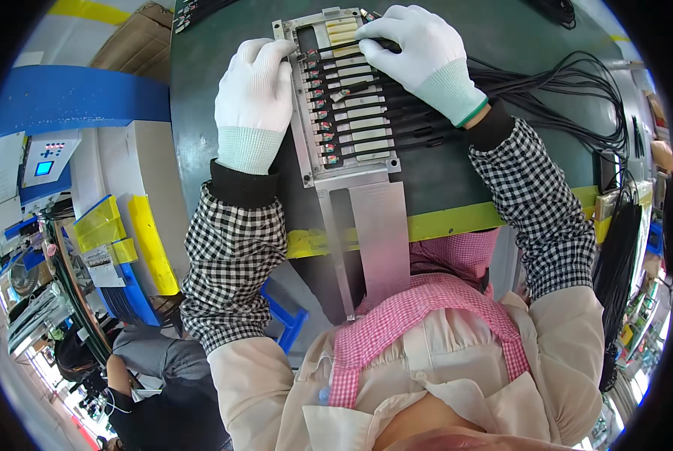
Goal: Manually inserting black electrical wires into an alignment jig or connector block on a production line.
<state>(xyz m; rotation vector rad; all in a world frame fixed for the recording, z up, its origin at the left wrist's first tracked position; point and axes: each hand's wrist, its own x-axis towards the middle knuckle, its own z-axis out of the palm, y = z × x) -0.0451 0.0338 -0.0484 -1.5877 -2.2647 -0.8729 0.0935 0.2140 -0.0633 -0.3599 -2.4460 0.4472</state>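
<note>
A long metal fixture (310, 161) lies on the green table, with a row of slots and pale blocks. Several black cables (419, 134) run across it, their small metal connector ends seated along its left rail. My right hand (419, 60), in a white knit glove, pinches a black cable (338, 48) near the far end of the row. My left hand (254, 98), gloved alike, rests against the far left edge of the fixture. Its fingers are curled together at that cable's connector end, and what they grip is hidden. One short loose connector piece (349, 92) lies slantwise across the middle of the row.
Loops of black cable (592, 98) spread over the table's right side, and a bundle (622, 263) hangs off its edge. A metal plate (381, 233) juts from the fixture past the yellow-taped front edge (456, 220). Blue machinery (88, 98) stands left; another person (163, 383) sits lower left.
</note>
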